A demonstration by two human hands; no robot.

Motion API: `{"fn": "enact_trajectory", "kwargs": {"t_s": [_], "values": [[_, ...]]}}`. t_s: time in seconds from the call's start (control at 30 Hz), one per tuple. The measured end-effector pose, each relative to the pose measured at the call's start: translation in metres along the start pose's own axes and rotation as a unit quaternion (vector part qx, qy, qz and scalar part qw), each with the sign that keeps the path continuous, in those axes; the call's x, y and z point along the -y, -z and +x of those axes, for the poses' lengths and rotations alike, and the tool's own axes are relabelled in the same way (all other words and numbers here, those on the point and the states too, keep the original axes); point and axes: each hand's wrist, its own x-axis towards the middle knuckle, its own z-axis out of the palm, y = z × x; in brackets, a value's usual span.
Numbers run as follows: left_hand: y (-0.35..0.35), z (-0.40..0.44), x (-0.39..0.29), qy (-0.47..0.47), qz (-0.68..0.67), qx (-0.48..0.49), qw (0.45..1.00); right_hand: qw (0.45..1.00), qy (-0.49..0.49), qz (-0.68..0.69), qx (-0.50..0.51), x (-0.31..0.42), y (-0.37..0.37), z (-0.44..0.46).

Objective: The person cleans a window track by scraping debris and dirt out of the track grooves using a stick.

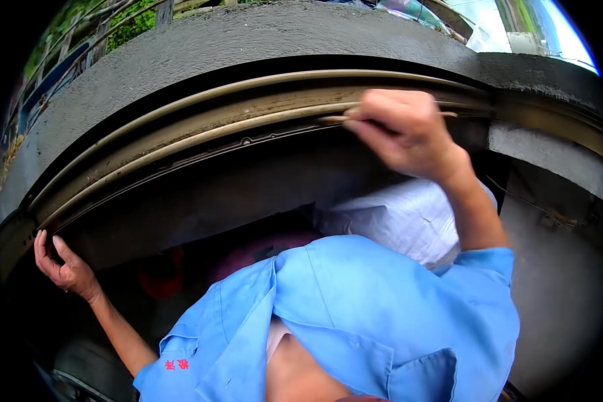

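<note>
My right hand (402, 130) is closed around a thin light-brown stick (333, 120), which pokes out on both sides of the fist. Its left end lies over the inner rail of a long metal window track (248, 115), though I cannot tell whether it touches. The track looks curved in this view and has dark dirt along its grooves. Down at the track's left end, my left hand (67, 271) is raised with thumb and fingers apart, holding nothing. Its fingertips are close to the corner of the frame; contact there is unclear.
A rough grey concrete ledge (281, 33) runs beyond the track. Below it are a white plastic sack (402, 218), a red bucket-like object (161, 273) and a dim purple shape (261, 251). Wooden railings (104, 33) and greenery stand outside at the upper left.
</note>
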Motion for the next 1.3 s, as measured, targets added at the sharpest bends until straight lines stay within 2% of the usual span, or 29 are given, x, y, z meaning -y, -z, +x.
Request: {"fn": "enact_trajectory", "kwargs": {"t_s": [0.07, 0.13, 0.2, 0.23, 0.3, 0.37, 0.4, 0.53, 0.6, 0.73, 0.87, 1.0, 1.13, 1.2, 1.3], "values": [[0.003, 0.002, 0.002, -0.058, 0.087, 0.014, 0.994, 0.996, 0.077, -0.022, -0.039, 0.021, -0.032, 0.027], [0.002, 0.002, 0.004, -0.069, 0.075, 0.006, 0.995, 0.992, 0.102, -0.061, -0.036, 0.034, -0.034, 0.036], [0.002, 0.003, 0.004, -0.077, 0.089, 0.008, 0.993, 0.996, 0.073, -0.042, -0.04, 0.02, -0.021, 0.019], [0.001, 0.003, 0.002, -0.074, 0.089, 0.008, 0.993, 0.995, 0.024, -0.092, -0.009, 0.009, -0.004, 0.004], [0.0, 0.001, -0.005, -0.039, 0.048, 0.003, 0.998, 0.992, -0.079, -0.099, 0.013, -0.009, 0.033, -0.026], [0.0, 0.0, -0.004, -0.034, 0.051, 0.002, 0.998, 0.98, -0.175, -0.091, -0.016, -0.02, 0.045, -0.048], [0.0, 0.001, -0.005, -0.036, 0.05, 0.002, 0.998, 0.981, -0.172, -0.091, -0.018, -0.019, 0.046, -0.049], [0.0, 0.002, -0.009, -0.047, 0.038, -0.002, 0.998, 0.965, -0.093, -0.242, 0.023, -0.005, 0.049, -0.035], [-0.002, 0.002, -0.011, -0.045, 0.017, -0.014, 0.999, 0.963, -0.07, -0.256, 0.038, -0.004, 0.05, -0.035], [-0.003, 0.004, -0.019, -0.053, 0.031, -0.018, 0.998, 0.984, -0.085, -0.156, 0.015, -0.011, 0.04, -0.044], [-0.004, 0.004, -0.021, -0.027, 0.033, -0.021, 0.999, 0.99, -0.07, -0.121, 0.01, -0.005, 0.025, -0.033], [-0.008, 0.004, -0.019, -0.031, -0.008, -0.036, 0.999, 0.989, 0.063, -0.131, 0.034, 0.03, -0.009, 0.021], [-0.006, 0.005, -0.021, -0.029, 0.01, -0.037, 0.999, 0.975, 0.166, -0.145, 0.031, 0.079, -0.056, 0.086], [-0.007, 0.005, -0.02, -0.037, -0.001, -0.043, 0.998, 0.971, 0.199, -0.133, -0.007, 0.103, -0.082, 0.114], [-0.007, 0.005, -0.019, -0.043, -0.003, -0.042, 0.998, 0.969, 0.196, -0.148, -0.013, 0.126, -0.1, 0.128]]}}
